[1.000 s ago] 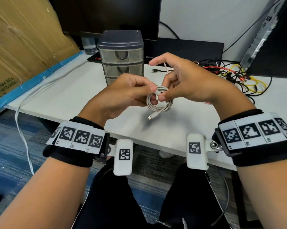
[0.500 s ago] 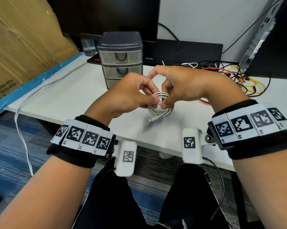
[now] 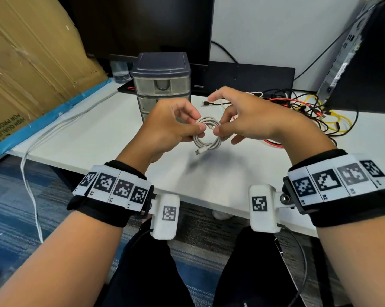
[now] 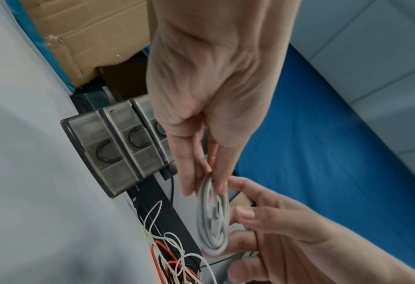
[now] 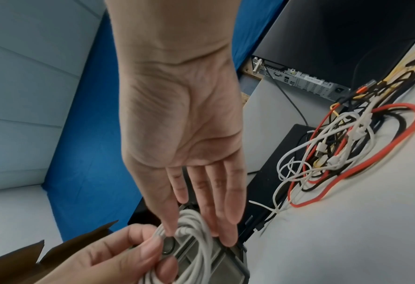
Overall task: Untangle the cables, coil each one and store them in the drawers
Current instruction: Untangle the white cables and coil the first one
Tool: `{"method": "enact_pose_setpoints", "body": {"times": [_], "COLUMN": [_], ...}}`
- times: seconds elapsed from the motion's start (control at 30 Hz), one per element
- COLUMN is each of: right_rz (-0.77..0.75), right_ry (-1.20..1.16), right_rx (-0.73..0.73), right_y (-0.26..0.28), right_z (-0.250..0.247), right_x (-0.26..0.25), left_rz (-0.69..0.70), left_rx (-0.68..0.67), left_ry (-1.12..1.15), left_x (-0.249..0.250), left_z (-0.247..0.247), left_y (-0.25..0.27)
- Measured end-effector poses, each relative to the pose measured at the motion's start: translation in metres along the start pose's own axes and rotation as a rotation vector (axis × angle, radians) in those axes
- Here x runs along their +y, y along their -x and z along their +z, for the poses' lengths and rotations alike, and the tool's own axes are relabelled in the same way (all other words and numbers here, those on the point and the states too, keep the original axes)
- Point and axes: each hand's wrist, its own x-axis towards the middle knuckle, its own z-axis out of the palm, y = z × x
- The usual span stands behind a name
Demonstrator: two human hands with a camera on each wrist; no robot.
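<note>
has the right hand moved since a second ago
Yes. The right hand has dropped lower against the drawer unit and now pinches the coiled white cable.

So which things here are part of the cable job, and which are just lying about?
Part of the job:
- white coiled cable, pinched by left hand and right hand
- drawer unit
- tangled cables

Lying about:
- cardboard box
- monitor
- water bottle
- computer case

A white bench [image 3: 94, 134] carries a small grey drawer unit [image 3: 161, 85] near its far edge. A tangle of cables [image 3: 315, 114], red, yellow, black and white, lies toward the far right corner, beside a black flat device [image 3: 249, 78].
</note>
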Motion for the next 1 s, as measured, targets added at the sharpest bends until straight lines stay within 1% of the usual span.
{"method": "enact_pose_setpoints", "body": {"times": [0.13, 0.2, 0.33, 0.4, 0.47, 0.53, 0.6, 0.73, 0.83, 1.0], "right_rz": [0.05, 0.06, 0.091, 0.102, 0.13, 0.184, 0.25, 0.383, 0.451, 0.495], "right_ry": [-0.014, -0.032, -0.093, -0.108, -0.109, -0.136, -0.162, -0.179, -0.19, -0.212], "right_rx": [0.006, 0.056, 0.227, 0.264, 0.272, 0.268, 0.253, 0.175, 0.117, 0.068], "right_y": [-0.006, -0.013, -0.029, -0.038, -0.046, -0.055, -0.066, -0.084, -0.095, -0.113], "right_z": [0.0, 0.002, -0.001, -0.004, -0.007, -0.007, -0.005, 0.003, 0.009, 0.017], "right_x": [0.002, 0.002, 0.001, 0.001, 0.003, 0.008, 0.018, 0.039, 0.047, 0.051], "left_rz": [0.006, 0.013, 0.026, 0.03, 0.03, 0.01, -0.022, -0.105, -0.156, -0.134], "left_rx": [-0.009, -0.019, -0.014, -0.001, 0.031, 0.064, 0.06, -0.04, -0.108, -0.142], "left_ry": [0.006, 0.013, 0.024, -0.003, -0.08, -0.153, -0.185, -0.287, -0.386, -0.624], "left_x": [0.001, 0.002, 0.007, 0.009, 0.007, 0.0, -0.01, -0.027, -0.039, -0.042], "left_z": [-0.003, -0.004, -0.005, -0.004, -0.001, 0.002, 0.005, 0.014, 0.019, 0.023], "left_y": [-0.006, -0.012, -0.029, -0.041, -0.055, -0.068, -0.079, -0.093, -0.101, -0.11]}}
